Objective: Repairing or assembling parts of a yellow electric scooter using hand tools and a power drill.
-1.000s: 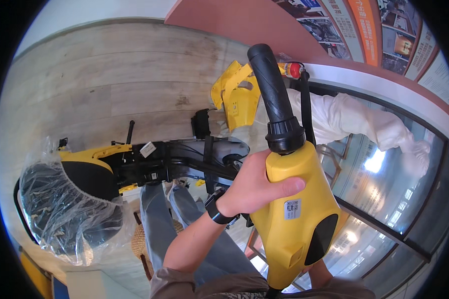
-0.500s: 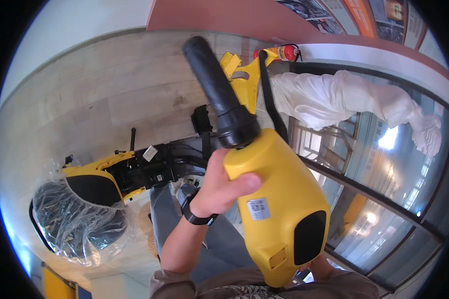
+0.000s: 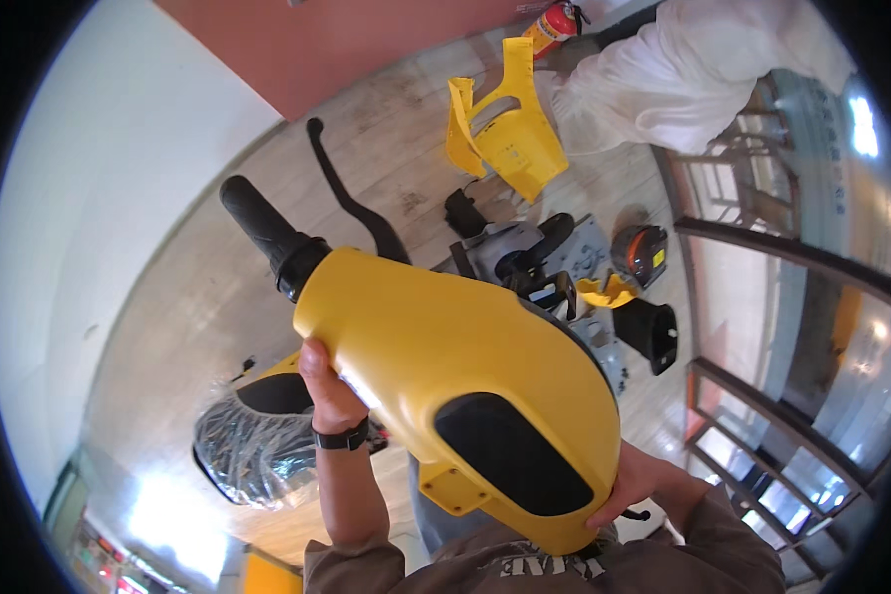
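Note:
A yellow scooter handlebar cover [image 3: 396, 317] is held up over the floor, across the middle of the view. It has a dark oval panel [image 3: 515, 450], a black rubber grip [image 3: 267, 223] at its far left end and a long black brake lever [image 3: 351, 203]. My left hand [image 3: 332, 391] is closed on its left side below the grip, thumb on the yellow shell, other fingers hidden underneath. My right hand [image 3: 639, 480] grips the near right end, by my shirt. Another black lever tip [image 3: 636, 515] pokes out beside that hand.
A plastic-wrapped scooter seat [image 3: 262, 445] lies at lower left. On the floor beyond are a yellow body panel [image 3: 520, 139], a round black part [image 3: 641, 252] and a black box-like part [image 3: 648, 332]. A fire extinguisher [image 3: 554, 28], white statue [image 3: 663, 74] and dark-framed glass stand farther off.
The handlebar cover has turned, its grip end swinging left and down and its dark panel now facing up. My right hand has come into plain sight. The view has shifted, showing more floor parts.

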The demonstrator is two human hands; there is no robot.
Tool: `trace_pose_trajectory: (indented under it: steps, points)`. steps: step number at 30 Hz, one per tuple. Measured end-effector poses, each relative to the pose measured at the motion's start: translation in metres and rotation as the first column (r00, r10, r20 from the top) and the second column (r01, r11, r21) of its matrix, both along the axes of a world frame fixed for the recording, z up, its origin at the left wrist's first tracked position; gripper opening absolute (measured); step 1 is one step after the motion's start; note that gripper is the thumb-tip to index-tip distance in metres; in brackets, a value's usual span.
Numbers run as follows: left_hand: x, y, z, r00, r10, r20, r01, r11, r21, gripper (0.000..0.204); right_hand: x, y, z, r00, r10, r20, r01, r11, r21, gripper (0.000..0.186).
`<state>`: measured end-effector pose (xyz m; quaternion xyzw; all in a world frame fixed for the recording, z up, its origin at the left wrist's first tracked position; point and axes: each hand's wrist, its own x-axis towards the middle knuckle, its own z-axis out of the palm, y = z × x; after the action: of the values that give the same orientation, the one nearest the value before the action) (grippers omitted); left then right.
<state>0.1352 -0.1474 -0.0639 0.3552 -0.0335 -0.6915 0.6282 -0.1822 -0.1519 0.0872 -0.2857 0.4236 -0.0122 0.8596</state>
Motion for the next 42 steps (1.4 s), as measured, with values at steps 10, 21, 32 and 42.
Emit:
trace_pose_trajectory:
  steps: [10, 21, 32, 42]
  points:
    - [0.003, 0.021, 0.033, 0.964, -0.246, 0.102, 0.236, 0.966, 0.104, 0.075, -0.019, -0.012, -0.014, 0.961, 0.277, 0.021, -0.259, 0.921, -0.29, 0.064]
    - [-0.011, 0.012, 0.057, 0.86, -0.315, 0.402, 0.242, 0.945, 0.221, 0.074, -0.018, -0.001, -0.027, 0.955, 0.296, -0.031, -0.281, 0.86, -0.425, 0.079]
    - [-0.068, 0.006, 0.077, 0.761, -0.429, 0.486, 0.284, 0.895, 0.345, 0.074, -0.026, -0.011, -0.042, 0.951, 0.308, 0.028, -0.258, 0.842, -0.473, 0.089]
    - [-0.108, 0.023, 0.075, 0.74, -0.464, 0.488, 0.292, 0.874, 0.388, 0.074, -0.026, -0.007, -0.04, 0.949, 0.304, 0.085, -0.216, 0.822, -0.527, 0.083]
